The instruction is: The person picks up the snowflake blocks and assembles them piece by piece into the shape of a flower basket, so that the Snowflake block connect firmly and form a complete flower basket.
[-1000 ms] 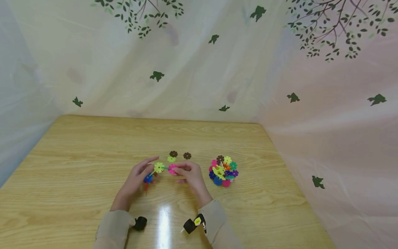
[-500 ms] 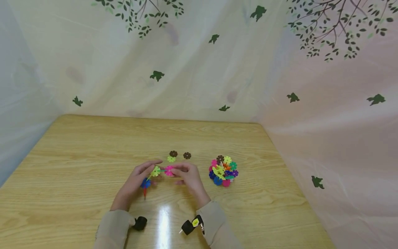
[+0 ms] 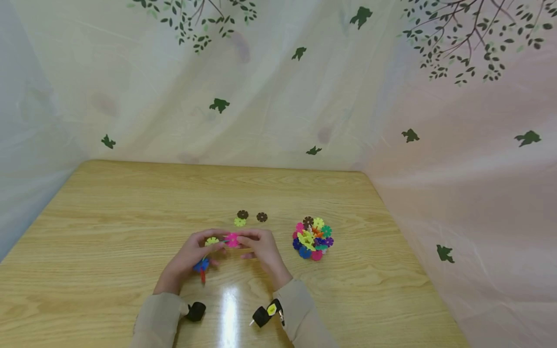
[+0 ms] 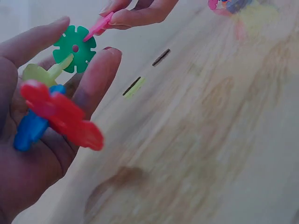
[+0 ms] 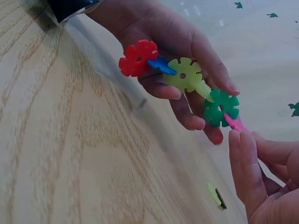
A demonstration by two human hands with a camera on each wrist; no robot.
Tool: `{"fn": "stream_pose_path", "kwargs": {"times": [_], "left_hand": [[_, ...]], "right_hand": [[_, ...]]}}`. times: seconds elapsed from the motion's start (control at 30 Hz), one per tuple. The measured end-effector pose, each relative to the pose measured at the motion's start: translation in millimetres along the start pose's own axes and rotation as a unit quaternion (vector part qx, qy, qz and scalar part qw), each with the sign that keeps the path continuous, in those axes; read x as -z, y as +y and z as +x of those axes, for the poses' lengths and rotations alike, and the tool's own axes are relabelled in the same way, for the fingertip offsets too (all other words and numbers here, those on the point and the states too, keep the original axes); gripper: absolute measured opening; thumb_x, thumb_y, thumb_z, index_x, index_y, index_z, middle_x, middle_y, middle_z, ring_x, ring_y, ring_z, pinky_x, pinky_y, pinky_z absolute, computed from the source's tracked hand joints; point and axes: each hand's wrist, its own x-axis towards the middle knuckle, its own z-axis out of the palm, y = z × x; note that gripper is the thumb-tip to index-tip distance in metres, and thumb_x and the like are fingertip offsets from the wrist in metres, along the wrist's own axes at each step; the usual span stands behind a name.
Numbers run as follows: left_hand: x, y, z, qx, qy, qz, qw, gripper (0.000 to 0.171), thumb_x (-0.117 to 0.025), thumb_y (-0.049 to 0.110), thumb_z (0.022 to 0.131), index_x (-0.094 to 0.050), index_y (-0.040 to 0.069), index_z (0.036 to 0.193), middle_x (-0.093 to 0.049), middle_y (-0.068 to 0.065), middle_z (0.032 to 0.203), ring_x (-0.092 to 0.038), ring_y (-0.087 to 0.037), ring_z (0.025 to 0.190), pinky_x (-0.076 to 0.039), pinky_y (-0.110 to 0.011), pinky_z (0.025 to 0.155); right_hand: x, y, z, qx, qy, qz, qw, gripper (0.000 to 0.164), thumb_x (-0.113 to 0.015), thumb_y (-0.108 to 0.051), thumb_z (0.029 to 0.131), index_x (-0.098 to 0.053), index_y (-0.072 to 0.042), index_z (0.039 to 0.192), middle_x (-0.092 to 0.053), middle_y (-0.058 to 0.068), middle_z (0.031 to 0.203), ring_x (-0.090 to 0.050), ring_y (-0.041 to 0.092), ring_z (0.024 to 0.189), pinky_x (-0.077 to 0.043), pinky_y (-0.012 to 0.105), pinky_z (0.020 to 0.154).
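A short chain of notched, flower-shaped plastic discs spans both hands. It runs from a red disc (image 5: pixel 133 63) through a blue disc (image 4: pixel 30 130) and yellow ones (image 5: pixel 190 80) to a green disc (image 5: pixel 214 114), with a pink disc (image 3: pixel 232 239) at the far end. My left hand (image 3: pixel 186 258) holds the chain at the green disc, thumb and fingertips at its edges, while the red and blue end hangs over the palm. The pink disc, slotted into the green one, is pinched between the thumb and fingers of my right hand (image 3: pixel 263 247).
Behind the hands lie two brown discs (image 3: pixel 262 217) and a yellow disc (image 3: pixel 240 222), flat on the wooden table (image 3: pixel 130 203). A ball-shaped cluster of multicoloured discs (image 3: pixel 306 239) sits to the right. A patterned curtain (image 3: pixel 261 130) hangs along the back.
The chain has shifted left and slightly nearer the body. My left fingers have moved along it toward the pink disc, and my right hand has followed a little leftward, still pinching that disc.
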Motion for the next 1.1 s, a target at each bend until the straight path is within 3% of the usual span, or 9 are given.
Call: {"fn": "stream_pose_path", "kwargs": {"times": [0.17,0.3,0.4,0.5,0.63,0.8,0.9,1.1], "left_hand": [[1.0,-1.6,0.1,0.0,0.012,0.008,0.9999,0.043,-0.061,0.021,0.096,-0.054,-0.001,0.132,-0.059,-0.011,0.118,-0.068,-0.021,0.088,-0.061,-0.037,0.06],[3.7,-1.6,-1.2,0.004,0.032,-0.003,0.9995,0.044,-0.062,0.022,0.095,-0.054,-0.002,0.131,-0.057,-0.007,0.114,-0.069,-0.02,0.086,-0.061,-0.038,0.059],[5.9,-1.5,-3.1,0.005,0.046,-0.012,0.9989,0.044,-0.062,0.022,0.095,-0.054,-0.002,0.131,-0.059,0.0,0.111,-0.069,-0.019,0.087,-0.061,-0.038,0.06],[8.3,-2.2,-4.6,-0.001,0.052,-0.012,0.9986,0.043,-0.061,0.022,0.096,-0.054,-0.002,0.131,-0.061,0.005,0.109,-0.068,-0.017,0.088,-0.061,-0.037,0.06],[11.9,-2.5,-5.9,-0.009,0.066,-0.009,0.9977,0.042,-0.061,0.022,0.096,-0.055,-0.001,0.13,-0.06,0.006,0.108,-0.068,-0.015,0.088,-0.061,-0.036,0.061],[13.6,-1.5,-7.2,-0.007,0.08,-0.004,0.9968,0.043,-0.061,0.023,0.096,-0.055,-0.002,0.13,-0.058,0.005,0.108,-0.067,-0.012,0.088,-0.061,-0.036,0.062],[12.7,-0.5,-7.4,-0.005,0.079,-0.008,0.9969,0.044,-0.061,0.022,0.096,-0.054,-0.004,0.131,-0.058,0.004,0.109,-0.067,-0.011,0.088,-0.062,-0.035,0.062],[11.4,-0.2,-6.8,-0.001,0.079,-0.014,0.9968,0.045,-0.061,0.021,0.096,-0.053,-0.005,0.132,-0.058,0.003,0.11,-0.067,-0.012,0.089,-0.062,-0.035,0.063]], "right_hand": [[2.4,0.0,4.2,-0.002,0.007,-0.023,1.0,0.023,-0.064,-0.007,0.092,-0.069,0.003,0.112,-0.072,0.015,0.1,-0.069,0.012,0.078,-0.061,0.027,0.06],[5.9,-0.6,13.3,0.012,0.047,-0.133,0.99,0.021,-0.065,-0.009,0.092,-0.071,0.0,0.11,-0.073,0.015,0.098,-0.07,0.014,0.075,-0.06,0.027,0.058],[7.3,-1.8,23.6,0.033,0.066,-0.258,0.963,0.02,-0.067,-0.011,0.091,-0.072,-0.003,0.109,-0.073,0.011,0.094,-0.065,0.012,0.067,-0.056,0.022,0.053],[6.4,-7.1,35.7,0.071,0.079,-0.359,0.927,0.018,-0.068,-0.009,0.089,-0.073,-0.005,0.106,-0.072,0.007,0.09,-0.062,0.01,0.068,-0.052,0.019,0.057],[3.0,-19.3,53.4,0.107,0.097,-0.433,0.89,0.021,-0.07,-0.004,0.086,-0.073,-0.004,0.106,-0.071,0.007,0.089,-0.062,0.014,0.078,-0.052,0.023,0.067],[0.2,-24.3,74.7,0.095,0.069,-0.513,0.85,0.029,-0.072,-0.011,0.086,-0.07,-0.002,0.114,-0.072,0.01,0.105,-0.065,0.021,0.098,-0.054,0.03,0.086],[-1.2,-21.2,82.3,0.086,0.06,-0.544,0.833,0.027,-0.073,-0.015,0.086,-0.071,-0.003,0.111,-0.07,0.009,0.112,-0.062,0.023,0.108,-0.052,0.032,0.096],[-3.0,-19.8,85.9,0.065,0.054,-0.547,0.833,0.02,-0.074,-0.015,0.086,-0.071,-0.004,0.102,-0.07,0.009,0.102,-0.062,0.022,0.1,-0.054,0.032,0.088]]}}
